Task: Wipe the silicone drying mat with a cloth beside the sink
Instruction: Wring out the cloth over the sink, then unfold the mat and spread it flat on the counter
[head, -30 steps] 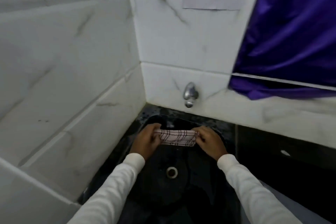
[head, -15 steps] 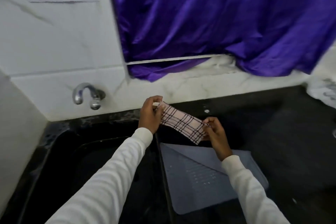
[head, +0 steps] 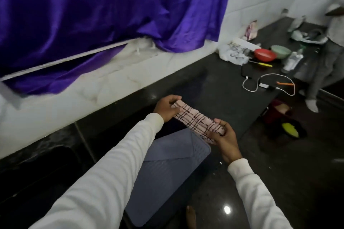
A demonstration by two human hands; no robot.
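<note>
A pink cloth (head: 197, 120) with dark checks is folded into a strip and stretched between my two hands. My left hand (head: 166, 107) grips its far end, and my right hand (head: 224, 139) grips its near end. Both hold it in the air above the black counter. Below them lies the grey silicone drying mat (head: 167, 171), ribbed, with one part folded over itself; my left sleeve hides its left side. The black sink (head: 37, 173) shows at the left, dark and partly out of view.
A purple curtain (head: 111, 15) hangs over the white tiled wall. At the far right of the counter (head: 214, 83) stand a red bowl (head: 265, 55), a green bowl (head: 280, 51), a bottle (head: 291, 62), a white cable (head: 268, 83) and a crumpled bag. A person's legs (head: 320, 72) stand beyond.
My hands carried the cloth from over the sink to the right, above the mat. The view swung right, so the tap left the frame and the counter's far end came in.
</note>
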